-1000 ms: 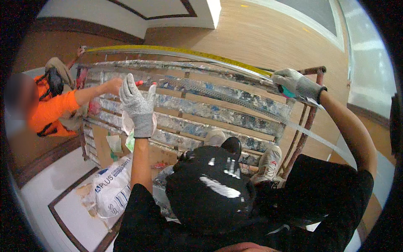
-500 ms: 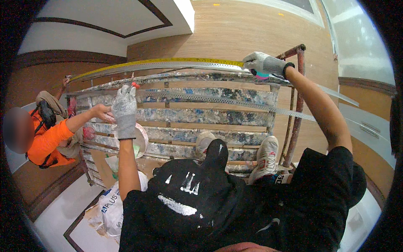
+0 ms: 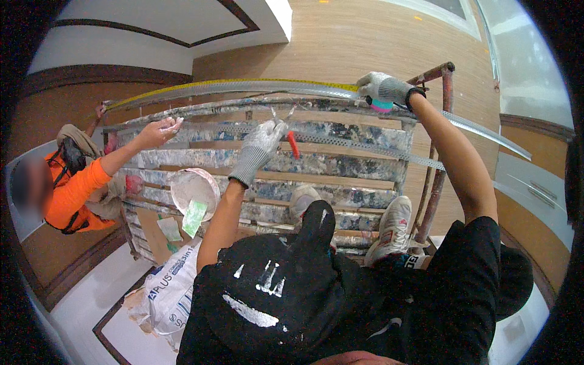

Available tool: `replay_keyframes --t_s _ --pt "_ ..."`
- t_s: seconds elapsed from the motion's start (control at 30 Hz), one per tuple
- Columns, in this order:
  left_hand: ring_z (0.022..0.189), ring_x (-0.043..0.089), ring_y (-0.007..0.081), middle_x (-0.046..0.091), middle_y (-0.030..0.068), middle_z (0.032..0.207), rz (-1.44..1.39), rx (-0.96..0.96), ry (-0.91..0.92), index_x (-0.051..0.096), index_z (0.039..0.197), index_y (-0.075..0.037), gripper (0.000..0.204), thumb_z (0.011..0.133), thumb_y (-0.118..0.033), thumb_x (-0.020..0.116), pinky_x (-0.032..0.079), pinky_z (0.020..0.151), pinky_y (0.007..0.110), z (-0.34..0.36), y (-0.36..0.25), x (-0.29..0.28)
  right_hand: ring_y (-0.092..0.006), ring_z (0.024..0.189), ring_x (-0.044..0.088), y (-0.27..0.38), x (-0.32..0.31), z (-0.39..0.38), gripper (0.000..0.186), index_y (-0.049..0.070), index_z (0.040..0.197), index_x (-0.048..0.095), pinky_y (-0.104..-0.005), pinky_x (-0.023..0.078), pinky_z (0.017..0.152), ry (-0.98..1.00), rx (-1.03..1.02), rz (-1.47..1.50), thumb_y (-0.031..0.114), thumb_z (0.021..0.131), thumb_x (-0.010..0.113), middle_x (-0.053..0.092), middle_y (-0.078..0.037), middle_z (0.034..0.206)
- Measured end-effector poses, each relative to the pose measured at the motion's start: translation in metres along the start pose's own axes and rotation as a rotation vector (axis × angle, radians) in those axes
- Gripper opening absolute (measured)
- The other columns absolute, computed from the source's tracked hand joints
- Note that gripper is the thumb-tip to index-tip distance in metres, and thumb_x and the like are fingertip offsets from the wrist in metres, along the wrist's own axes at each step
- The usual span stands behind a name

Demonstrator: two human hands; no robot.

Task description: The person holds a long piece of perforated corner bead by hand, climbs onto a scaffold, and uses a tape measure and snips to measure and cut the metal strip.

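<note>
My gloved left hand is closed around a pair of snips with a red handle; their blades point away from me, spread apart. In my gloved right hand is a tape measure with a turquoise and pink case. Its yellow blade runs left along a perforated metal strip, which passes under my right hand and sticks out to the right. A co-worker's hand is at the far left end of the tape. Below my left hand, a second perforated strip lies across the slatted platform.
I stand on a paint-spattered scaffold platform with a rusty rail at right. A bucket with a green-handled or green flat tool and a white bag are at left. The co-worker in orange crouches there, one hand reaching over the slats.
My left hand has moved right with the snips, away from the co-worker's hand, and the snips' blades now show spread. My right hand has barely shifted.
</note>
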State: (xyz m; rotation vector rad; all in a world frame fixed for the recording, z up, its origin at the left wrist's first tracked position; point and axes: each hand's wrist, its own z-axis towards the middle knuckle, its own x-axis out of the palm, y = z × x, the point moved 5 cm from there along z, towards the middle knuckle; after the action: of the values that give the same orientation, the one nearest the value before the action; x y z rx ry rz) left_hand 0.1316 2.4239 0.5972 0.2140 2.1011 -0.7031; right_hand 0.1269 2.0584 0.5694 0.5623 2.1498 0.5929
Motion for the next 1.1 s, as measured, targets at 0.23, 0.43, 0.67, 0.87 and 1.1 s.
replay_keyframes --t_s 0.23,0.43,0.67,0.87,1.1 --pt "0.115 0.062 0.0352 0.065 0.0201 0.129 0.214 0.343 -0.102 0.057 0.136 -0.001 0.038 0.102 -0.017 0.051 0.051 0.097 0.043 0.052 -0.014 0.03 -0.035 0.107 0.069 -0.002 0.008 0.005 0.036 0.005 0.116 0.073 -0.0438 0.052 0.095 -0.009 0.026 -0.005 0.03 0.092 0.059 0.073 -0.018 0.115" --pt "0.095 0.066 0.0178 0.073 0.0078 0.11 -0.531 -0.075 0.227 0.068 0.124 -0.004 0.042 0.091 -0.029 0.072 0.052 0.085 0.034 0.041 -0.032 0.03 -0.0355 0.109 0.069 -0.006 0.01 0.005 0.038 0.005 0.117 0.073 -0.0433 0.052 0.096 -0.01 0.035 -0.007 0.031 0.092 0.059 0.073 -0.019 0.116" --pt "0.119 0.061 0.0241 0.067 0.011 0.13 -0.69 0.065 0.224 0.067 0.126 -0.005 0.043 0.084 -0.013 0.066 0.044 0.106 0.036 0.015 -0.04 0.06 -0.0355 0.11 0.069 -0.006 0.012 0.005 0.039 0.004 0.119 0.072 -0.0427 0.052 0.098 -0.013 0.056 -0.011 0.03 0.093 0.059 0.072 -0.02 0.117" --pt "0.136 0.05 0.0269 0.058 0.0165 0.144 -1.562 0.068 0.287 0.055 0.13 -0.004 0.057 0.073 0.0 0.057 0.036 0.116 0.038 -0.021 -0.068 0.058 -0.0358 0.108 0.069 -0.002 0.01 0.002 0.039 0.004 0.117 0.073 -0.0431 0.052 0.096 -0.034 0.044 -0.013 0.03 0.092 0.059 0.073 -0.02 0.115" --pt "0.103 0.065 0.0239 0.068 0.0112 0.109 -1.37 -0.022 0.185 0.054 0.113 -0.007 0.021 0.092 -0.012 0.057 0.049 0.099 0.038 -0.012 -0.068 0.057 -0.0348 0.103 0.069 0.002 0.01 -0.002 0.037 0.003 0.119 0.071 -0.0421 0.052 0.094 -0.012 0.032 -0.036 0.029 0.095 0.059 0.072 -0.021 0.113"
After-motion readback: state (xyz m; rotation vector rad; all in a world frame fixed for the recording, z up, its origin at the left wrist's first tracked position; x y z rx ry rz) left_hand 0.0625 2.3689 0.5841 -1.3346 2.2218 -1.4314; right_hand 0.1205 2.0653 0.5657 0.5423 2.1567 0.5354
